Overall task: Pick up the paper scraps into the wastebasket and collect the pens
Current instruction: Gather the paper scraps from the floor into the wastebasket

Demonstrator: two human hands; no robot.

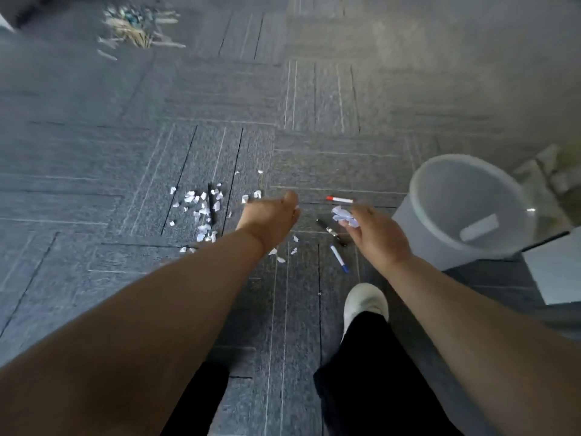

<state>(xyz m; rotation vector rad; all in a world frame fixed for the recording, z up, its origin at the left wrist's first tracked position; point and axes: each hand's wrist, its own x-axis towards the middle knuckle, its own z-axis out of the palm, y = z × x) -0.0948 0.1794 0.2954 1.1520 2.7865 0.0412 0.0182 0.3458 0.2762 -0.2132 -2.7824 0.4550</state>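
Head view: the right hand (374, 236) pinches a wad of paper scraps (344, 217) just left of the wastebasket (418, 196). The paper looks light, soft and crushable, so it is probably best bunched with the fingertips. More scraps (201, 209) lie strewn on the carpet floor (94, 184), left of the left hand (270, 215), whose fingers are too blurred to read. The red-capped pen (339, 199) lies crosswise, cap to the left. The blue-capped pen (339, 259) slants with its blue end nearest the person. Both are likely stiff; grip them mid-barrel.

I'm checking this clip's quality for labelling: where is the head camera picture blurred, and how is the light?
Head view: the debris pile at top left is smeared by blur; the paper scraps on the carpet are sharper; light is brightest upper right; carpet lines bow from the wide lens.
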